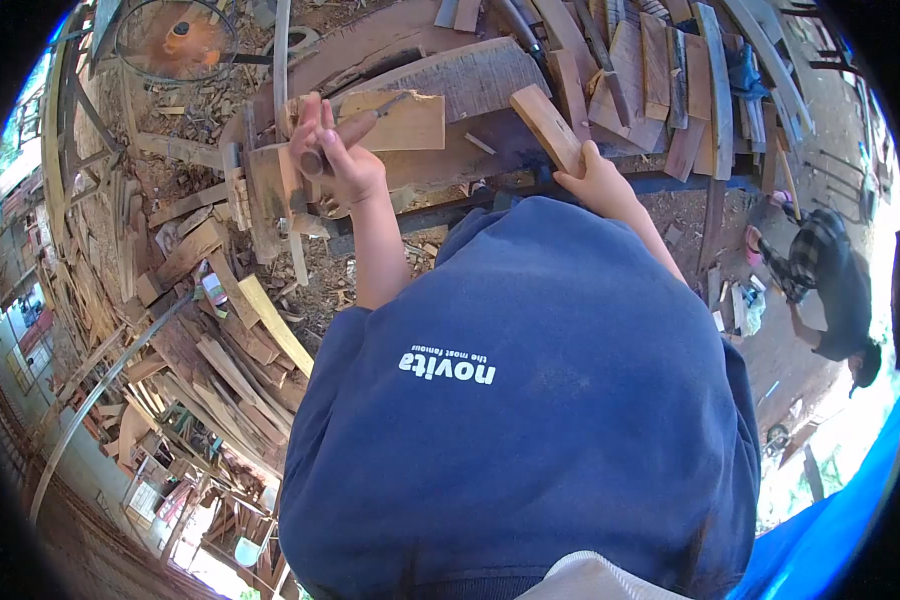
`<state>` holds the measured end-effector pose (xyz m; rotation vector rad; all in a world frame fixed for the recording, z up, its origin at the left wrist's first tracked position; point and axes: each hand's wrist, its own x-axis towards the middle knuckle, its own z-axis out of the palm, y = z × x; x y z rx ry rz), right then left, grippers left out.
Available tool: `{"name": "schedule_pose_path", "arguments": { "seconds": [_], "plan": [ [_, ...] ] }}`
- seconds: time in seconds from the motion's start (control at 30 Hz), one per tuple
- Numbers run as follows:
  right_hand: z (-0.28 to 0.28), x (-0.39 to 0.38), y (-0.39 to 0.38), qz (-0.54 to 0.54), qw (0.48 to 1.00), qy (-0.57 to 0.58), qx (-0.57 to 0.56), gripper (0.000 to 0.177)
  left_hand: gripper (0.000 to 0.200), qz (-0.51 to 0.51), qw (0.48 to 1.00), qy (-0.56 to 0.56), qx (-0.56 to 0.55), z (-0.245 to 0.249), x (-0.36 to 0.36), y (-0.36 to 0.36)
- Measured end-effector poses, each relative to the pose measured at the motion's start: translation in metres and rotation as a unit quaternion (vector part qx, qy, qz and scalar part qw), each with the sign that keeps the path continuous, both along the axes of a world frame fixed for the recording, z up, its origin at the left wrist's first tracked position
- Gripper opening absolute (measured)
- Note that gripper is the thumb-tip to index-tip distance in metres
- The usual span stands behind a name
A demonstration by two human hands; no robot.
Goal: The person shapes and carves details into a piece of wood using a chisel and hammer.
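Note:
My left hand (342,160) is turned partly palm up around a wooden-handled tool (355,128). Its narrow metal blade, like a chisel's, points up and to the right, above a pale flat board (420,122) with a rough upper edge. On the right, my right hand (600,182) grips the lower end of a light brown wooden block (547,128), thumb along its side. The block is tilted, its far end leaning up and to the left over the bench. Behind the pale board lies a wide, dark-grained plank (470,80).
Many wood pieces (660,75) lie along the bench at upper right. Scrap planks (230,370) are heaped at left. A round wire-guarded object with an orange centre (178,38) stands at upper left. Another person (830,280) is low down at far right.

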<state>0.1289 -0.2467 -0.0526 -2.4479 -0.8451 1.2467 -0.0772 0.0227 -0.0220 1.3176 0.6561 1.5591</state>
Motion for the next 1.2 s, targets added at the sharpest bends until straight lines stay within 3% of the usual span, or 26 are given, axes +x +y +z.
{"name": "schedule_pose_path", "arguments": {
  "seconds": [0.13, 0.27, 0.6, 1.2],
  "plan": [
    [0.001, 0.000, 0.000, -0.001, 1.000, 0.003, -0.004, 0.056, 0.019, -0.045, 0.994, 0.014, 0.097, 0.002, 0.006, 0.012],
    [-0.003, 0.001, -0.001, 0.005, 1.000, 0.004, -0.002, 0.057, 0.017, -0.060, 0.995, -0.012, 0.075, 0.008, 0.020, 0.013],
    [-0.005, 0.002, -0.003, 0.006, 1.000, -0.009, 0.004, 0.057, 0.018, 0.066, 0.996, 0.034, -0.040, 0.040, 0.049, 0.034],
    [-0.005, 0.004, -0.003, 0.005, 1.000, 0.003, 0.009, 0.055, 0.015, 0.061, 0.996, 0.072, -0.004, 0.040, 0.055, 0.038]
  ]
}}
